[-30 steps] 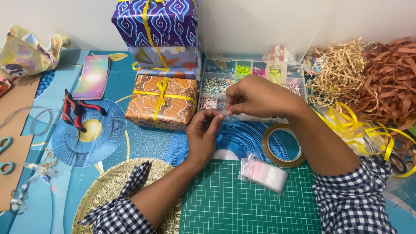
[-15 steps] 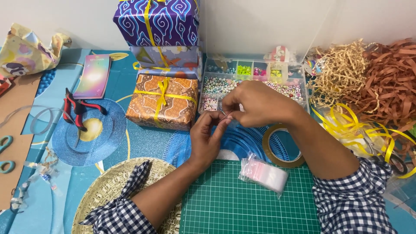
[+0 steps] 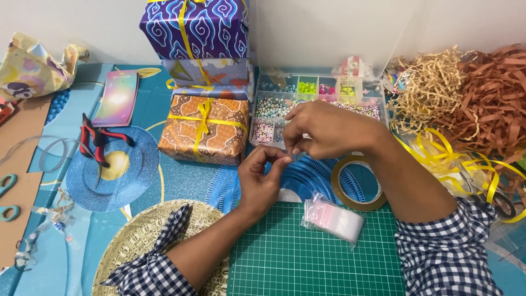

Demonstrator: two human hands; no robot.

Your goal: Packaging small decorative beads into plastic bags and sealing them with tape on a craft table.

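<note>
My left hand [image 3: 262, 176] and my right hand [image 3: 323, 130] meet fingertip to fingertip above the table, just in front of a clear bead organiser box [image 3: 315, 104]. Between the pinched fingers is something very small, perhaps a bead or a thread; it is too tiny to name. A small clear zip bag [image 3: 334, 219] lies on the green cutting mat [image 3: 307, 263] below my right wrist. A roll of tape [image 3: 359, 183] sits under my right forearm.
Wrapped gift boxes: orange with yellow ribbon [image 3: 204, 129], a blue-purple one [image 3: 194, 27] stacked behind. Red-handled pliers [image 3: 96, 143] on a blue round mat. Brown and tan paper shreds [image 3: 471, 98], yellow ribbon [image 3: 460, 164] at right. Woven round mat [image 3: 137, 246] at front left.
Both hands have shifted slightly towards me and down, still pinched together; the fingers have worked a little. Nothing else on the table has moved.
</note>
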